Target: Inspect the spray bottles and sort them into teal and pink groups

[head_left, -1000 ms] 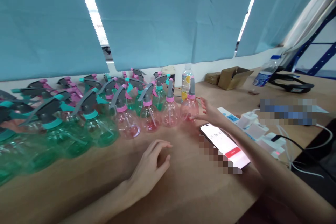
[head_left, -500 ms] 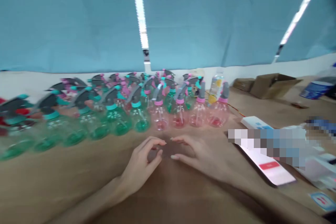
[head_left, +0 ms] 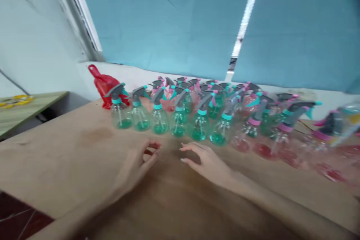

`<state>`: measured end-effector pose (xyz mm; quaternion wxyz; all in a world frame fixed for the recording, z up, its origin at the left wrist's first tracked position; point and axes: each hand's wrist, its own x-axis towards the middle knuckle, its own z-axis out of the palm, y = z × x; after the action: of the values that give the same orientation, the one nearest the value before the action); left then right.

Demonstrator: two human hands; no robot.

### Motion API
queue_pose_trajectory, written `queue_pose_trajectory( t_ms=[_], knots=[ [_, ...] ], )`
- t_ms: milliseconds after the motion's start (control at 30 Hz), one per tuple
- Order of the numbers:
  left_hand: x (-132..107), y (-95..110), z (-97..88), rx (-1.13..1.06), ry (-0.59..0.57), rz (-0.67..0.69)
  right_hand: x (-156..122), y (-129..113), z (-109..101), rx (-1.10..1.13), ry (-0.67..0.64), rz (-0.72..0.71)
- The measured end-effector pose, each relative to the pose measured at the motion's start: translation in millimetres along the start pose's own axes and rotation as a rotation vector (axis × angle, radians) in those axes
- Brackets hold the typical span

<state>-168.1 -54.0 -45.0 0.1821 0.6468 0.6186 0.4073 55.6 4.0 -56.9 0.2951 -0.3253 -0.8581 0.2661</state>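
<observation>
My left hand (head_left: 137,167) rests on the wooden table (head_left: 56,157), fingers loosely curled and apart, holding nothing. My right hand (head_left: 206,163) lies beside it, fingers spread, also holding nothing. Just beyond both hands stands a crowd of small spray bottles. The green-tinted bottles (head_left: 160,118) with teal collars form the front left rows. Pink-tinted bottles (head_left: 253,133) with pink collars stand to the right, blurred. Neither hand touches a bottle.
A red plastic bag (head_left: 104,84) sits behind the leftmost bottles. A second table (head_left: 25,110) with yellow items is at the far left. Blue blinds (head_left: 168,18) hang behind. The table's near-left edge drops to the floor.
The view has swung left; the phone, power strip and boxes have left the picture. My right hand came back from the pink bottles and now rests by my left hand.
</observation>
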Motion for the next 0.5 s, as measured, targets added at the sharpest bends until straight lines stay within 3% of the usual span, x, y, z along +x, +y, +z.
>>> queue_pose_trajectory(
  t_ms=[200,300,400,500],
  knots=[
    [32,-63,-73.8,0.048,0.327,-0.073,58,-19,52,0.104,-0.033,-0.026],
    [56,-93,-101.8,0.048,0.484,-0.096,82,-26,74,0.166,-0.042,-0.021],
    [83,-117,-111.9,0.053,0.523,-0.084,101,-34,90,0.225,-0.052,-0.007],
    [108,-131,-108.1,0.064,0.519,-0.04,113,-41,101,0.28,-0.068,0.013]
  ],
)
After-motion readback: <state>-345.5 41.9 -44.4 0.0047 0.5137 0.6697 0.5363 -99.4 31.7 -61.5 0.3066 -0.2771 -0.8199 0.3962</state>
